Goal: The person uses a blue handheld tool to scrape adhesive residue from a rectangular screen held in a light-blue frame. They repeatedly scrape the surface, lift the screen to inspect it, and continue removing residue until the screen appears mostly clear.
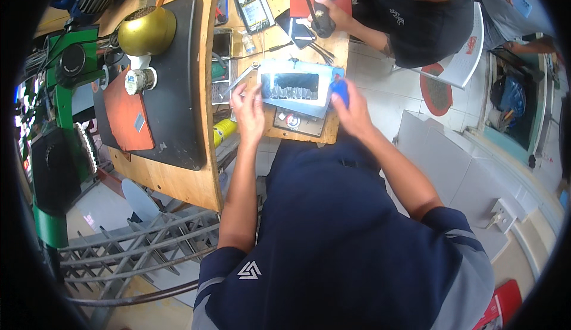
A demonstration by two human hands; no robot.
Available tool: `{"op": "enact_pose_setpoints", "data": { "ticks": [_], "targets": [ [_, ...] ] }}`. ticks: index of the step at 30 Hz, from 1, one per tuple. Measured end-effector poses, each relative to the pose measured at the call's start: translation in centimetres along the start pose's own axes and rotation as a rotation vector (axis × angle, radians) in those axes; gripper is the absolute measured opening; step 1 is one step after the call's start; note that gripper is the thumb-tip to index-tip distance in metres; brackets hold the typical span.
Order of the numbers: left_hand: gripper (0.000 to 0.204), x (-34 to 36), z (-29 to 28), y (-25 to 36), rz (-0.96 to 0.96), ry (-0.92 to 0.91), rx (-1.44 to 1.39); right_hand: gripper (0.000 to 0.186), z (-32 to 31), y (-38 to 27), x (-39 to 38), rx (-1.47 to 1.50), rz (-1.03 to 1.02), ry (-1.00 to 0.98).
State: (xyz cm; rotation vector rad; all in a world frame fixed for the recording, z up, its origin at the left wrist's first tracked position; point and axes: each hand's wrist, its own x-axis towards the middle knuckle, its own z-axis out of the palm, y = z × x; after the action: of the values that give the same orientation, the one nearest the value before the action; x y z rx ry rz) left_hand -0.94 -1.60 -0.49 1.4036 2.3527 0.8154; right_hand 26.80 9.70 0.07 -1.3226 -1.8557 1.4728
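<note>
A phone-like panel [289, 86] with a white frame and dark, shiny centre lies on light-blue sheeting [291, 66] at the bench front. My left hand [250, 107] is at its left side, fingers apart and slightly bent; whether they touch it is unclear. My right hand [351, 107] grips a blue object [339, 92] at the panel's right side; what it is exactly, I cannot make out. A dark tray [297, 125] sits partly under the sheeting.
Another person's hand [330, 12] grips a black object [322, 25] at upper right. An opened device [253, 9] and small tools share the wooden bench. Leftward stand a black mat [178, 92], gold round pot [148, 30] and green machine [50, 223]. A yellow can [223, 132] lies below.
</note>
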Motion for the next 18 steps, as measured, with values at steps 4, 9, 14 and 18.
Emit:
{"op": "enact_pose_setpoints", "data": {
  "ticks": [4,9,14,18],
  "targets": [
    [0.039,-0.9,2.3,-1.4,0.046,-0.103,-0.134,0.053,4.9,-2.2,-5.3,0.267,0.195,-0.282],
    [0.041,-0.9,3.8,-2.6,0.028,-0.045,-0.341,0.055,11.0,-1.8,-7.5,0.544,0.296,-0.313],
    [0.039,-0.9,4.2,-2.8,0.041,-0.050,-0.432,0.056,13.4,-0.6,-7.4,0.567,0.276,-0.287],
    [0.039,-0.7,4.5,-3.0,0.048,-0.058,-0.441,0.055,14.3,-0.3,-7.5,0.563,0.276,-0.290]
  ]
}}
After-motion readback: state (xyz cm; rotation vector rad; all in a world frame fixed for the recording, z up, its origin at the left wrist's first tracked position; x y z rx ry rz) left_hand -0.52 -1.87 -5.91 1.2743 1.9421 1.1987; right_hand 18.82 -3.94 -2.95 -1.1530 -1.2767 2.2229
